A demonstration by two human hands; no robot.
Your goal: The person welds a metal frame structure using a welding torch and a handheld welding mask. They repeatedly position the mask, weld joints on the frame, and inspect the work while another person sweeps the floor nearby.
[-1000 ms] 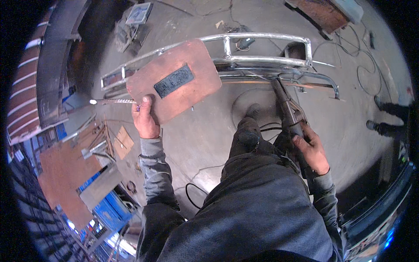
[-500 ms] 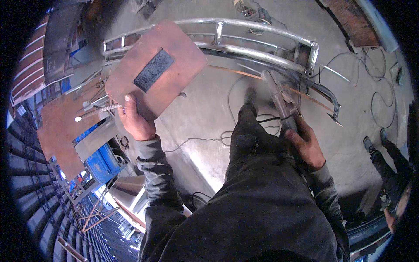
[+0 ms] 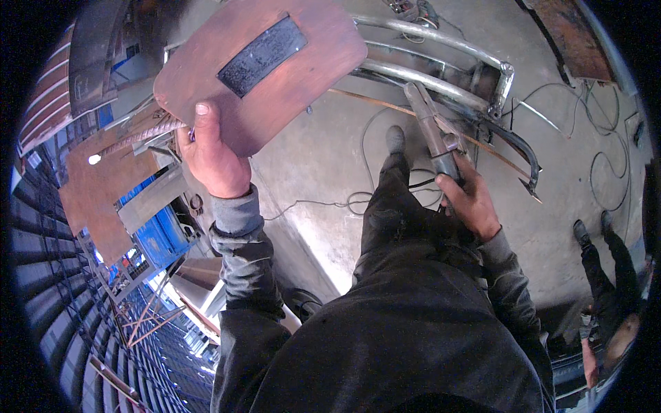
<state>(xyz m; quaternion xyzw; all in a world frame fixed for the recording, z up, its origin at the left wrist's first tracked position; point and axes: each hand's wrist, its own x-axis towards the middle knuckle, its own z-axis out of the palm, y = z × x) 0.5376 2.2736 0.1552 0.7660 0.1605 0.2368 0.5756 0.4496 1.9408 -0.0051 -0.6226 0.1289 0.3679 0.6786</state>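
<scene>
My left hand [image 3: 217, 162] is closed on a welding hand shield [image 3: 313, 69], a reddish-brown plate with rounded corners and a dark rectangular window [image 3: 263, 55]. From beside that hand a ribbed metal rod [image 3: 134, 141] sticks out leftward, ending in a bright white tip; whether it belongs to the shield I cannot tell. My right hand [image 3: 474, 201] grips the dark handle of a welding electrode holder [image 3: 428, 122], whose jaws point away from me. Beyond the holder stands a curved frame of shiny metal tubes [image 3: 434, 40], partly hidden by the shield.
A thin brown strip [image 3: 375, 100] passes behind the holder. Cables [image 3: 320, 203] loop across the concrete floor. At left are a rusty sheet [image 3: 93, 199] and a blue machine [image 3: 164, 237]. Another person [image 3: 609, 268] is at the far right.
The shield has risen with my left hand and appears larger, covering more of the tube frame. My right hand and the electrode holder have shifted slightly up and left.
</scene>
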